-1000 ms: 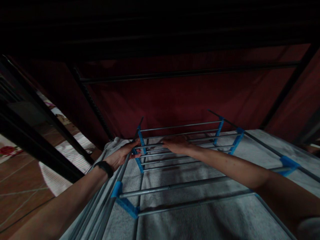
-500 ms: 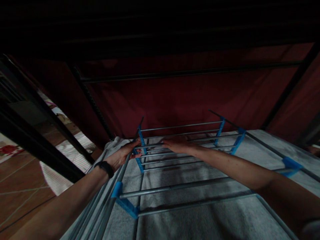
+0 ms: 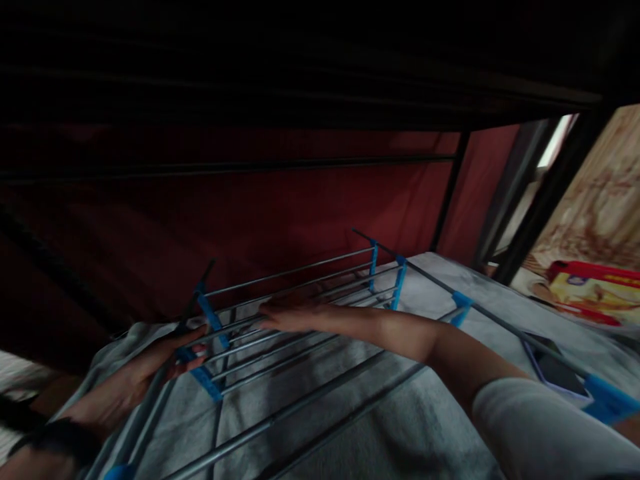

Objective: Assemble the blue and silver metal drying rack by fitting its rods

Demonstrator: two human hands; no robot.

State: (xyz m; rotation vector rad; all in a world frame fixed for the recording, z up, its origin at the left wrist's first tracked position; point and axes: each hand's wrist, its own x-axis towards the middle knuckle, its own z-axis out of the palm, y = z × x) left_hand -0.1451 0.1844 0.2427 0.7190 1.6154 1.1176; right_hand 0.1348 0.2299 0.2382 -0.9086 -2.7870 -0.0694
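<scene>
A rack of grey metal tubes with blue plastic connectors (image 3: 209,383) lies on a grey cloth-covered surface. At the rack's left end is my left hand (image 3: 173,357), its fingers closed round the side tube beside a blue connector. A dark band circles that wrist. My right hand (image 3: 293,315) reaches across from the right, closed over a metal bar (image 3: 237,325) of the rack. Its fingertips point left, and the underside of its grip is hidden. More blue connectors (image 3: 399,283) join the bars at the far right end.
Behind the rack hangs a dark red sheet (image 3: 300,220) within a black metal frame (image 3: 453,190). A phone (image 3: 555,367) lies on the grey cloth (image 3: 430,280) at the right. Beyond it is a red and yellow package (image 3: 595,293). The overhead part is very dark.
My view has turned to the right, bringing the phone and package into sight and shifting the rack leftward in view. Both hands stay at about the same places on the rack.
</scene>
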